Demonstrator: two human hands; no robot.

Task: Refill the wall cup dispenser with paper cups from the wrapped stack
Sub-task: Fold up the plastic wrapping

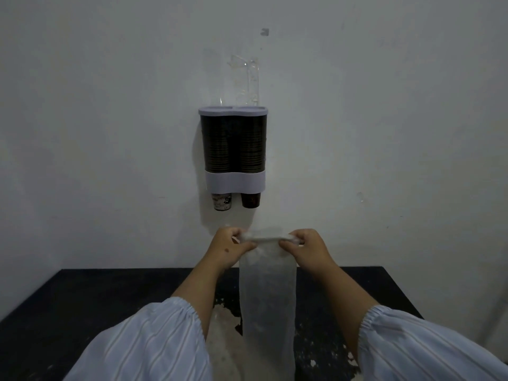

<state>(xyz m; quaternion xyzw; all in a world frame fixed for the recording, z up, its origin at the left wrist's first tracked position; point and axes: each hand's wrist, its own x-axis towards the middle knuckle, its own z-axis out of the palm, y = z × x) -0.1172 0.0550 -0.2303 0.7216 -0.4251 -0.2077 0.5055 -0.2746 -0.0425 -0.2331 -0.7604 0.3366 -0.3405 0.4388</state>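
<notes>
The wall cup dispenser (233,149) hangs at the centre of the wall, with a pale lid and band and two dark tubes filled with stacked cups. A patterned cup (220,202) and a dark cup (250,200) stick out below it. My left hand (231,247) and my right hand (302,247) each pinch one top corner of a long translucent plastic wrapper (266,292). The wrapper's top edge is stretched flat between them and the rest hangs limp down over the table. No cups show inside the wrapper.
A dark table (82,303) with worn, chipped patches stands against the white wall below the dispenser. A clear plastic sleeve (248,78) rises on the wall above the dispenser's lid.
</notes>
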